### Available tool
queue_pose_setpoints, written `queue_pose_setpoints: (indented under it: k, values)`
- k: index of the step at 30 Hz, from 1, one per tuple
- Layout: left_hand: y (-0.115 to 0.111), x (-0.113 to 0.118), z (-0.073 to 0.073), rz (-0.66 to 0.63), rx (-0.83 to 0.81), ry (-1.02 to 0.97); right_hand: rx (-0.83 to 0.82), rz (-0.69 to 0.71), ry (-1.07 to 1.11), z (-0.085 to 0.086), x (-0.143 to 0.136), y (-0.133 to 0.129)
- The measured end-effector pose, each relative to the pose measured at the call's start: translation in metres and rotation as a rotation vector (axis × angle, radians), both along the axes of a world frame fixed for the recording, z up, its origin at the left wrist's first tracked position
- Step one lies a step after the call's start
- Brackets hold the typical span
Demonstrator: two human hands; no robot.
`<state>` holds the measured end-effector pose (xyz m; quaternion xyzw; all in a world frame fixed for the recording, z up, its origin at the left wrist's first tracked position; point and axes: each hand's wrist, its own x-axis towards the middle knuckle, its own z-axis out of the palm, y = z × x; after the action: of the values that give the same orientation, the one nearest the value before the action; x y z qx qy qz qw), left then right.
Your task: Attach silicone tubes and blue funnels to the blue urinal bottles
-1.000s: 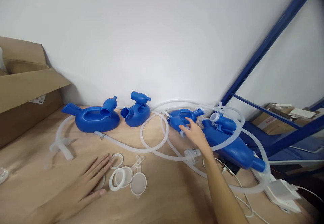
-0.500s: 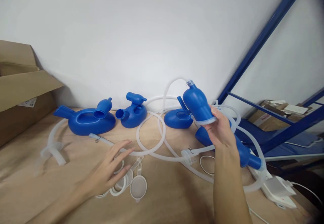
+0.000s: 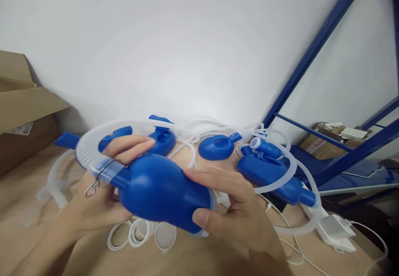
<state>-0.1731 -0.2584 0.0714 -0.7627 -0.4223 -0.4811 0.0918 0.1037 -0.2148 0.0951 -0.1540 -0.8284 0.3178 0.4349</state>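
Close in front of me, a blue bulb-shaped plastic vessel (image 3: 165, 188) lies sideways between both hands. My right hand (image 3: 240, 209) grips its wide end, thumb at the front and fingers on top, beside a translucent rim. At the narrow end, my left hand (image 3: 96, 213) is closed around the back and top of the vessel, partly hidden by it. A clear tube (image 3: 85, 143) fits over the neck and curves up and away behind. A wire hose clamp (image 3: 96, 180) sits on that tube. Below the vessel lie white rings (image 3: 120, 236) and a round translucent cap (image 3: 166, 236).
Behind are blue handled bottles (image 3: 215, 147) and a larger blue bottle (image 3: 268, 172) with looped tubing. A cardboard box (image 3: 28, 118) stands left. On the right are a white power strip (image 3: 339, 240), cables and a blue metal rack (image 3: 318, 51).
The blue vessel has come down and left, close to me, and turned sideways. My left hand, open over the rings before, now holds its narrow end. The right hand keeps hold of the wide end.
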Motion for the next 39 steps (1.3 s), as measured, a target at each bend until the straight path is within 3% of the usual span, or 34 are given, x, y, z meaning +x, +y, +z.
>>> queue_pose_setpoints:
  k: [3, 7, 10, 13, 17, 23, 25, 33, 39]
  values:
    - [0.006, -0.005, 0.004, -0.104, -0.192, 0.006, -0.081, -0.079, -0.086, -0.003, 0.000, 0.007]
    - [0.030, 0.006, -0.010, -0.256, -0.519, -0.491, -0.171, -0.149, -0.161, -0.006, -0.005, 0.026]
    - [0.051, 0.022, -0.025, -0.284, -0.594, -0.828, -0.170, -0.188, -0.154, -0.012, -0.010, 0.041]
    - [0.064, 0.032, -0.033, -0.290, -0.607, -0.993, -0.110, -0.305, -0.170, -0.022, -0.017, 0.049]
    - [0.067, 0.035, -0.037, -0.200, -0.584, -0.998, -0.069, -0.520, -0.224, -0.037, -0.031, 0.052]
    - [0.065, 0.034, -0.045, 0.015, -0.443, -0.729, 0.060, -0.516, -0.019, -0.053, -0.046, 0.060]
    - [0.066, 0.031, -0.045, 0.063, -0.469, -0.677, 0.072, -0.554, -0.002, -0.053, -0.043, 0.063]
    - [0.072, 0.021, -0.035, -0.241, -0.657, -0.762, 0.070, -0.577, -0.028, -0.046, -0.030, 0.071]
    - [0.070, 0.024, -0.034, -0.440, -0.874, -1.041, 0.295, -0.516, -0.089, -0.043, -0.017, 0.079]
